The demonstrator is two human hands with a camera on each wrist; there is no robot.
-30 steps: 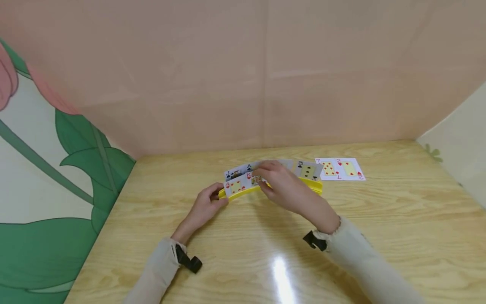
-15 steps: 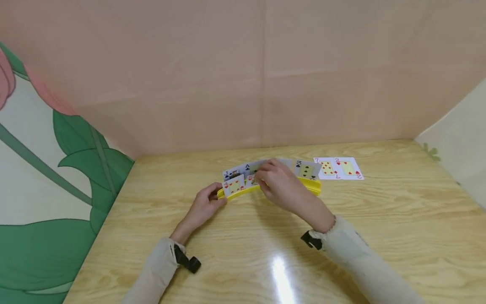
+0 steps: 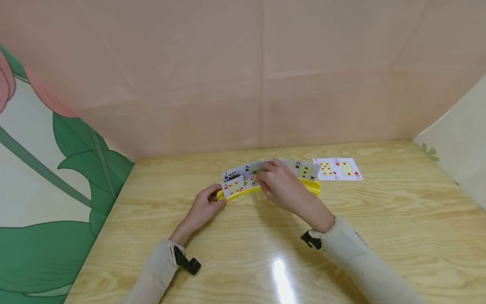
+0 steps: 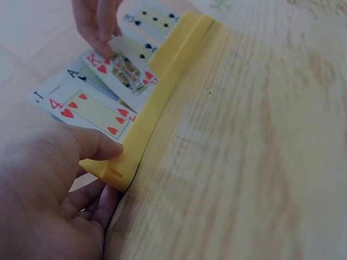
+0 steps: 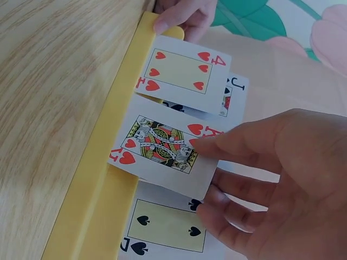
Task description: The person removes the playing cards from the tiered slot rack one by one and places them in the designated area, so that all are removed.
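Observation:
A curved yellow card holder (image 3: 313,185) stands on the table. My left hand (image 3: 201,210) grips its left end, thumb in front and fingers behind. My right hand (image 3: 284,191) pinches the king of hearts (image 5: 157,143) by its upper edge; in the right wrist view its lower edge meets the holder's front row. Left of it, the four of hearts (image 3: 233,187) stands in the same row, with a narrow gap between them. Behind are a jack (image 3: 230,175), a black ace (image 3: 248,168) and a spade card (image 3: 305,171) at the right. My right hand hides the middle cards.
Right of the holder, a seven of diamonds (image 3: 325,169) and a two of hearts (image 3: 347,169) lie face up on the wooden table (image 3: 379,219). A pinkish wall (image 3: 197,84) rises behind the table. A flower-patterned panel (image 3: 41,181) borders the left side.
The king of hearts has shifted right and lower against the holder, opening a gap beside the four of hearts. My right hand has moved little, and my left hand stays on the holder's end.

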